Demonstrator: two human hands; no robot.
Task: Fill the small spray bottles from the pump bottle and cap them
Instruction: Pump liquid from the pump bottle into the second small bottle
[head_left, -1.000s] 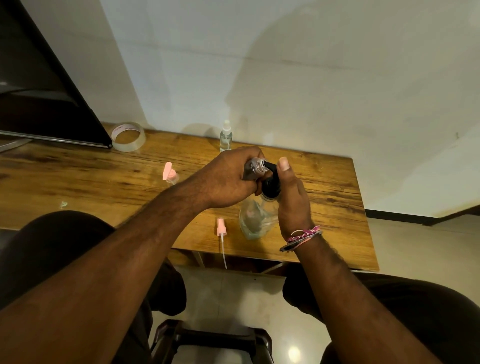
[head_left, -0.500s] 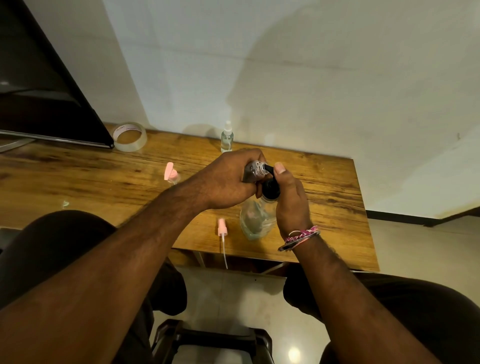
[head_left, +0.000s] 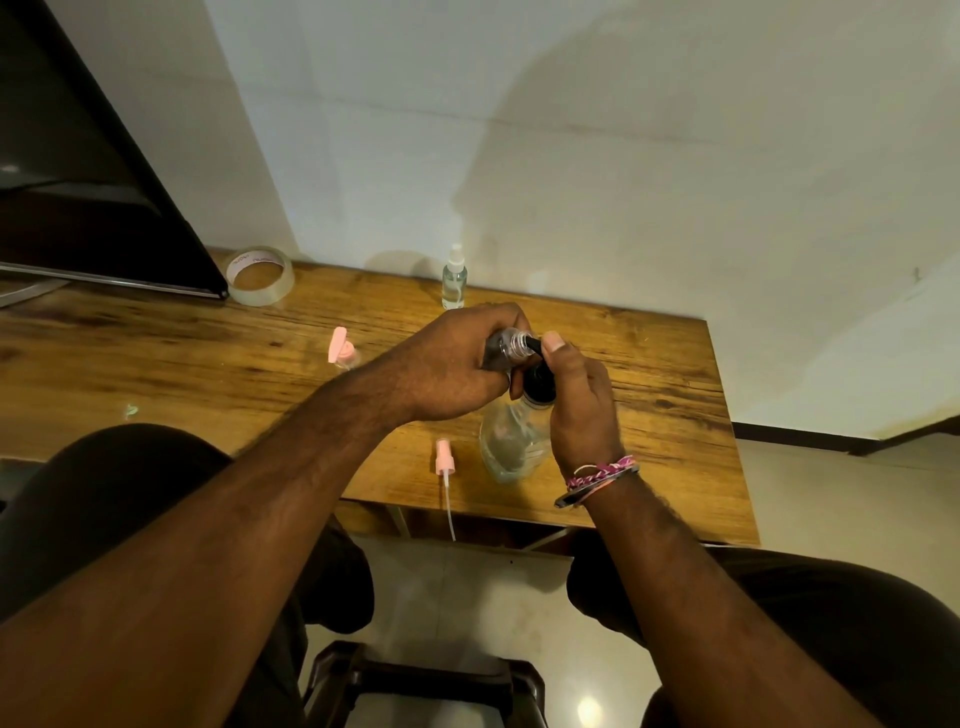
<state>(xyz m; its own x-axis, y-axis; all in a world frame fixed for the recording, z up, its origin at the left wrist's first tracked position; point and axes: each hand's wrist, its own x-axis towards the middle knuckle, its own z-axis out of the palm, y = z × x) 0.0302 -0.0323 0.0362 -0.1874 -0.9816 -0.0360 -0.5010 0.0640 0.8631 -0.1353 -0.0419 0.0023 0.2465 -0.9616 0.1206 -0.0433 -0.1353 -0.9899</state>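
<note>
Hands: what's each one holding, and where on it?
Left hand grips a small spray bottle round its body, neck at the pump spout. Right hand holds the pump bottle at its black pump head, thumb on top.

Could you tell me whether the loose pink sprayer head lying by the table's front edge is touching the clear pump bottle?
Apart. The head view shows bare wood between the pink sprayer head and the clear pump bottle standing to its right.

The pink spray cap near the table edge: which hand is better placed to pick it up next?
Probably the right hand: it only presses the pump, while the left hand grips the small bottle at the nozzle. The cap lies between the forearms, close to both.
</note>
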